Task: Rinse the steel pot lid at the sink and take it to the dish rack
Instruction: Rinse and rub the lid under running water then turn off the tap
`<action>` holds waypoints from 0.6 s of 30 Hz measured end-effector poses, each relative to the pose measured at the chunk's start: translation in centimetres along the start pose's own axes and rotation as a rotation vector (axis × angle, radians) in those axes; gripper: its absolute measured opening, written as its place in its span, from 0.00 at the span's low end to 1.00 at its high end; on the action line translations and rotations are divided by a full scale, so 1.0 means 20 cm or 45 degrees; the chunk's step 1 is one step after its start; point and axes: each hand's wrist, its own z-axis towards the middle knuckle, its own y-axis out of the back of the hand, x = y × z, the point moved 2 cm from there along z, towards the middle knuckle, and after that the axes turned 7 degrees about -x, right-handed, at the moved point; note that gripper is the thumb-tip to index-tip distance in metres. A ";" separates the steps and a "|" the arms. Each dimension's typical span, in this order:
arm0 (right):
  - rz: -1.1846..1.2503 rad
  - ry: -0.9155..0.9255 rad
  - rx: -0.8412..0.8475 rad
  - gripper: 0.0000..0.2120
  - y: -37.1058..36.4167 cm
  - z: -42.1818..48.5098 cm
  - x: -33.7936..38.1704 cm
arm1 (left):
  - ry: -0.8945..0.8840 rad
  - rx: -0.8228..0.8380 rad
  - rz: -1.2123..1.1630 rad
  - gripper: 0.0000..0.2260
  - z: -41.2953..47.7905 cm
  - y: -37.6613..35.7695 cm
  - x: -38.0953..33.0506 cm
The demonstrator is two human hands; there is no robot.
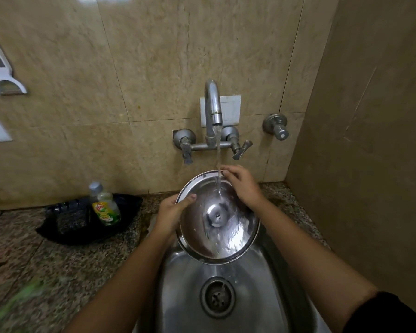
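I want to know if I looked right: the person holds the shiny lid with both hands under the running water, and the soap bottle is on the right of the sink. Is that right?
Almost. The soap bottle is on the left of the sink, not the right, as the head view shows. The rest holds: left hand and right hand hold the lid under the running water.

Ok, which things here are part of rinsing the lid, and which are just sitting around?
In use: lid, held by left hand and right hand; tap running; sink.

Lying about: soap bottle, black tray, spare valve, wall switch.
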 end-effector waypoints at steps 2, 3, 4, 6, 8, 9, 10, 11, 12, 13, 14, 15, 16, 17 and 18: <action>-0.110 0.101 0.142 0.14 -0.06 0.00 0.06 | -0.021 0.111 0.178 0.07 0.02 -0.04 -0.04; -0.222 0.215 0.208 0.14 -0.10 -0.01 0.08 | -0.046 0.166 0.256 0.07 0.03 -0.06 -0.06; -0.334 0.321 0.242 0.13 -0.13 -0.02 0.11 | -0.068 0.209 0.310 0.06 0.03 -0.08 -0.08; -0.370 0.377 0.232 0.12 -0.15 -0.02 0.13 | -0.083 0.232 0.337 0.06 0.04 -0.10 -0.09; -0.232 0.244 0.198 0.12 -0.11 0.00 0.10 | -0.103 0.169 0.304 0.09 0.03 -0.10 -0.08; -0.134 0.120 0.147 0.11 -0.08 0.00 0.07 | -0.090 0.121 0.254 0.10 0.03 -0.09 -0.06; -0.023 -0.013 0.065 0.11 -0.05 0.01 0.03 | -0.052 0.077 0.173 0.09 0.03 -0.07 -0.04; 0.057 -0.108 -0.032 0.11 -0.01 0.02 -0.01 | -0.007 0.048 0.089 0.08 0.02 -0.05 -0.02; 0.089 -0.156 -0.109 0.11 0.02 0.02 -0.03 | 0.035 0.031 0.040 0.07 0.02 -0.04 -0.01; 0.083 -0.162 -0.136 0.12 0.03 0.02 -0.04 | 0.068 0.027 0.046 0.07 0.03 -0.03 0.00; 0.079 -0.151 -0.114 0.12 0.03 0.01 -0.04 | 0.088 0.044 0.091 0.07 0.03 -0.02 -0.01; 0.061 -0.126 -0.042 0.12 0.00 0.01 -0.01 | 0.084 0.085 0.156 0.08 0.04 -0.03 -0.02; -0.011 -0.055 0.062 0.12 -0.03 0.00 0.02 | 0.057 0.146 0.217 0.09 0.05 -0.04 -0.03; -0.135 0.058 0.166 0.12 -0.08 -0.01 0.05 | 0.016 0.208 0.259 0.10 0.05 -0.06 -0.05; -0.267 0.159 0.243 0.12 -0.12 -0.03 0.07 | -0.027 0.247 0.285 0.08 0.04 -0.08 -0.07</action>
